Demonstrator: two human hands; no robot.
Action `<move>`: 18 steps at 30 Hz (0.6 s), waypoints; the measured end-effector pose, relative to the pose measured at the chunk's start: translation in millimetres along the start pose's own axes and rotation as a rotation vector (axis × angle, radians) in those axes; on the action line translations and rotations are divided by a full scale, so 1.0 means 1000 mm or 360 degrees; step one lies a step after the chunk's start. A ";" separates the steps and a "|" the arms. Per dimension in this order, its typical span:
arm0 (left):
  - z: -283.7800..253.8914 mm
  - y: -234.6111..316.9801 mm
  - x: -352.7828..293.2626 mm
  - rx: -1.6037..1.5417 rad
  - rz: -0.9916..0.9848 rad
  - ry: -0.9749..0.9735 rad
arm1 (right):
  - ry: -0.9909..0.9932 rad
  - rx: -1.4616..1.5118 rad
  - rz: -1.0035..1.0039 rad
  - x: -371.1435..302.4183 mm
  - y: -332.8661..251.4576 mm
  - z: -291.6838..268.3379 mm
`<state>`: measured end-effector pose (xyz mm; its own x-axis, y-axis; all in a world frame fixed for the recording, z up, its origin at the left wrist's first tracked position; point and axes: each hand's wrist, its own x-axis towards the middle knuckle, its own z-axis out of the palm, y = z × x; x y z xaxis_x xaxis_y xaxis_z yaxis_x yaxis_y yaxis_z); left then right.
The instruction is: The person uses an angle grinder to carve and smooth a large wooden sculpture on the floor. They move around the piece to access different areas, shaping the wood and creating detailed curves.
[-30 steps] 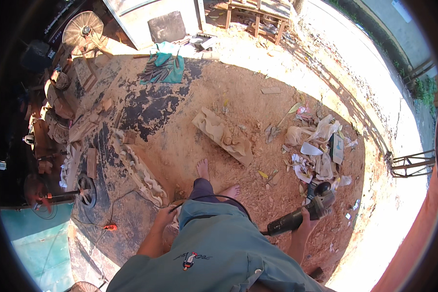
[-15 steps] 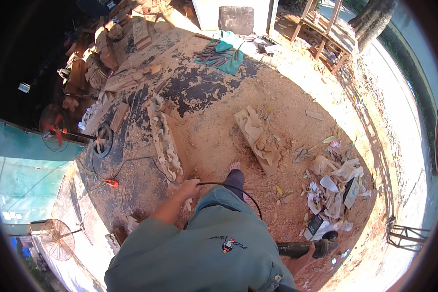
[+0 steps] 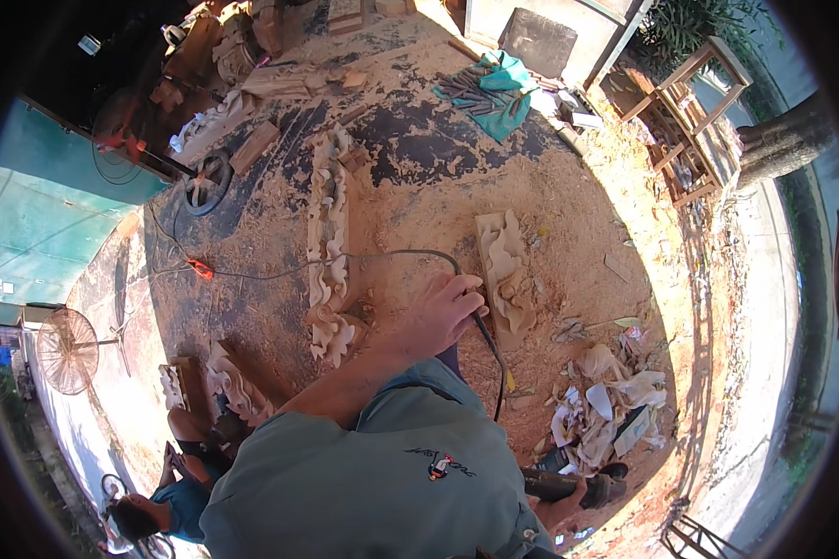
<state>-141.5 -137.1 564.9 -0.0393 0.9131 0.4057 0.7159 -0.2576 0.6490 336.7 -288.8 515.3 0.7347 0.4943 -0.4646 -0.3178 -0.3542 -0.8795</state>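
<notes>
My left hand [image 3: 446,312] reaches across in front of me, its fingers closed on a black power cord [image 3: 396,252]. One stretch of the cord runs left over the ground to an orange connector [image 3: 200,268]; the other drops behind my shirt. Low at my right side, my right hand [image 3: 561,503] grips a dark, long-bodied power tool [image 3: 552,484] with a rounded end, perhaps an angle grinder; my shirt partly hides it. Beyond my left hand lies a carved wooden panel [image 3: 505,279]. A longer carved wooden piece [image 3: 328,233] lies to its left.
Wood shavings cover the ground. At right lies a heap of plastic and paper litter [image 3: 615,401]. A teal cloth [image 3: 503,98] with many chisel-like tools is at the back. Two fans, one caged [image 3: 68,351], stand at left. Another person [image 3: 172,503] sits low at lower left beside carved pieces [image 3: 238,382].
My left hand has moved right and forward with the cord, which now stretches across the long carving. My view has turned; the person at lower left has come into sight. The tool stays in my right hand.
</notes>
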 end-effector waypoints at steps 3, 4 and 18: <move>0.014 0.024 0.024 -0.0001 0.0221 0.0029 | -0.0100 -0.0027 -0.0074 0.032 -0.005 0.017; 0.019 0.033 0.032 -0.0034 0.0303 0.0024 | -0.0138 -0.0056 -0.0087 0.036 -0.011 0.033; 0.045 0.104 0.108 -0.0256 0.0486 0.0151 | -0.0432 -0.0570 -0.0044 0.018 -0.097 0.141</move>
<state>-40.2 -51.3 647.1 0.0897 0.7550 0.6496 0.5858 -0.5674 0.5786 296.2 -133.7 577.3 0.5408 0.6811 -0.4935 -0.0373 -0.5667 -0.8231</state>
